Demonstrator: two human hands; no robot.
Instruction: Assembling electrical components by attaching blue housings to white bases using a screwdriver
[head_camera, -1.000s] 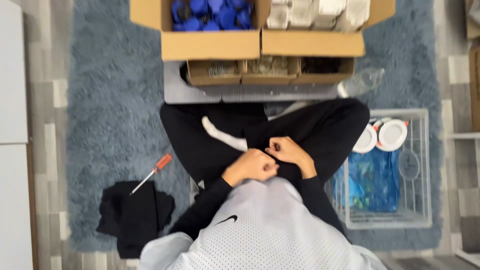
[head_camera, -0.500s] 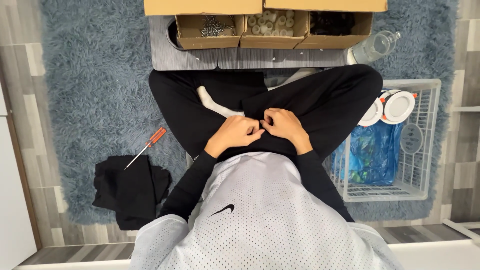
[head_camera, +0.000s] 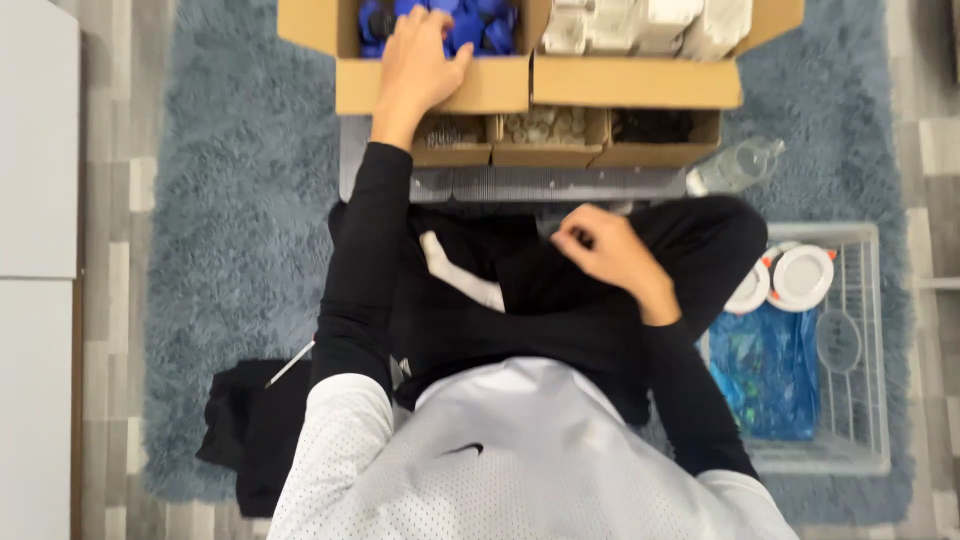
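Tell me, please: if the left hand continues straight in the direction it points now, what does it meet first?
The left hand points forward into the cardboard box, so it would most likely meet the blue parts inside first. Its fingertips already seem to be on or just above them; the depth is unclear from this view.

Left hand (head_camera: 420, 62) fingertips hidden among blue parts (head_camera: 480, 25); box (head_camera: 430, 85) cut off.

Left hand (head_camera: 418, 60) in box of blue parts (head_camera: 470, 25); right hand (head_camera: 600, 245) over lap.
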